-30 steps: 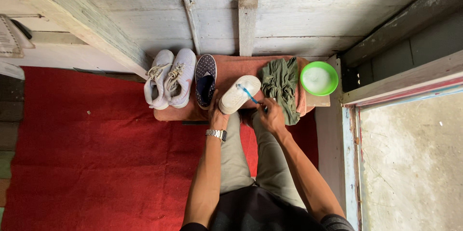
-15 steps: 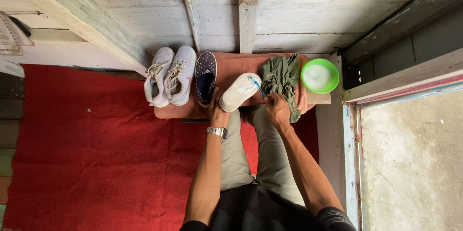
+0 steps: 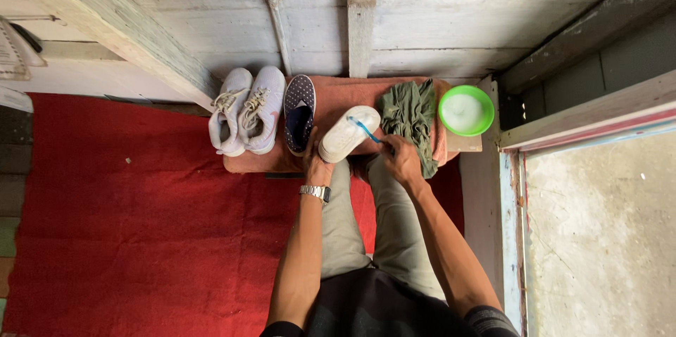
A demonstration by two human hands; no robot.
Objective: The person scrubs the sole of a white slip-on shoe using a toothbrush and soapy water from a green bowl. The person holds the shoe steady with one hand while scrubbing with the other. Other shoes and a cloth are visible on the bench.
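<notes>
White-soled slip-on shoe (image 3: 348, 133) is lying sole-up on the low brown bench (image 3: 338, 94), with the left hand (image 3: 316, 165) gripping its near end and the right hand (image 3: 401, 157) closing around a blue toothbrush (image 3: 365, 128) whose head is touching the sole.

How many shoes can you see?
4. Two white sneakers stand together at the left, a dark dotted shoe beside them, and a white shoe is held sole-up in the left hand.

Likely home entrance — plank wall (image 3: 436, 6), red carpet (image 3: 127, 224), doorway threshold (image 3: 510, 238).
</notes>
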